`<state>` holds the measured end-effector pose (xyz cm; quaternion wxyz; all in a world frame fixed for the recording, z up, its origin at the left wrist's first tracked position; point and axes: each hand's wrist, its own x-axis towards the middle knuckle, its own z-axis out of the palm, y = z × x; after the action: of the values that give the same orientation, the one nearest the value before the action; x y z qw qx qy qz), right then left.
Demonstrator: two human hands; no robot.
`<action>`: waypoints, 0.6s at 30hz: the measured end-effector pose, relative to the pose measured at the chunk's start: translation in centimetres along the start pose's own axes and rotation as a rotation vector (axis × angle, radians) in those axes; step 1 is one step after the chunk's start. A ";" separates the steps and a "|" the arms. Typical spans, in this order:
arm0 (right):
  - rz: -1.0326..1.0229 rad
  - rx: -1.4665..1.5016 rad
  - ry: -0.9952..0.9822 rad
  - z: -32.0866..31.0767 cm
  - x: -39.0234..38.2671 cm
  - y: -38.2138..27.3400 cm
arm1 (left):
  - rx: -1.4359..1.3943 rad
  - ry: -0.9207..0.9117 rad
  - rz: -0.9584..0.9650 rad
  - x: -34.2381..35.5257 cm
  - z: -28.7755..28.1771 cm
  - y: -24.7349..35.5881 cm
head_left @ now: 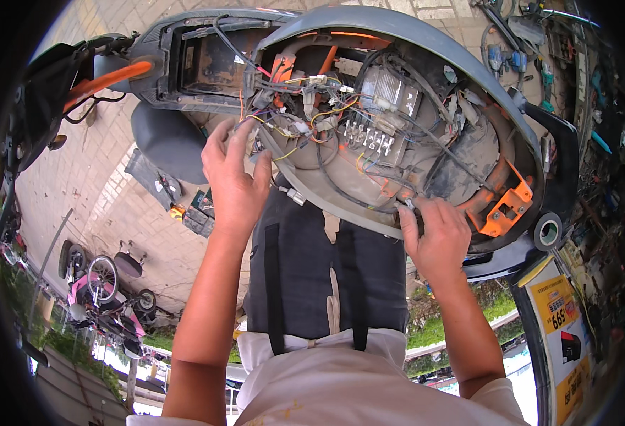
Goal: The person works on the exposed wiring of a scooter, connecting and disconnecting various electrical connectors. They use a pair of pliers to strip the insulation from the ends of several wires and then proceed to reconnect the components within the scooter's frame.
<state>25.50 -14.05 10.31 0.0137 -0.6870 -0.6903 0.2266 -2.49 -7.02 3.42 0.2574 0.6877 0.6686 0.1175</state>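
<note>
An electric scooter's opened body (412, 32) lies before me, its bay full of loose wiring. At the bay's left edge my left hand (236, 174) has its thumb apart from its fingers; the fingertips are beside thin coloured wires (254, 117), and I cannot tell whether they touch. My right hand (436, 231) is closed at the near rim, with a small metal wire terminal (409, 204) between thumb and forefinger. Between the hands, a finned silver controller (390, 92) sits above a row of metal terminals (370, 138). A white plug (296, 196) dangles over the near rim.
An orange bracket (507, 206) stands at the bay's right end. A dark scooter seat (167, 142) and small parts (199, 220) lie on the paving at left. Tools and clutter line the right side, near a yellow and white sign (557, 312). A pink bike (106, 298) stands farther left.
</note>
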 end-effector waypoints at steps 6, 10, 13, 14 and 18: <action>-0.007 -0.047 0.001 0.1 -0.1 -0.1 | -0.070 -0.085 0.084 0.8 0.0 2.1; -0.015 -0.037 0.026 0.5 -0.2 0.0 | 0.031 -0.290 0.056 1.3 0.3 2.6; -0.009 -0.024 0.016 0.4 0.0 -0.2 | 0.184 -0.460 0.022 1.8 1.2 2.8; -0.007 -0.017 0.020 0.5 0.0 -0.2 | 0.219 -0.448 0.033 1.7 1.7 2.7; 0.001 -0.033 0.006 0.3 0.0 -0.2 | 0.235 -0.412 -0.031 2.1 2.9 3.2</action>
<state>25.23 -14.10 10.09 0.0043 -0.6881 -0.6936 0.2132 1.89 -5.40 2.24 0.3082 0.7121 0.6215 -0.1077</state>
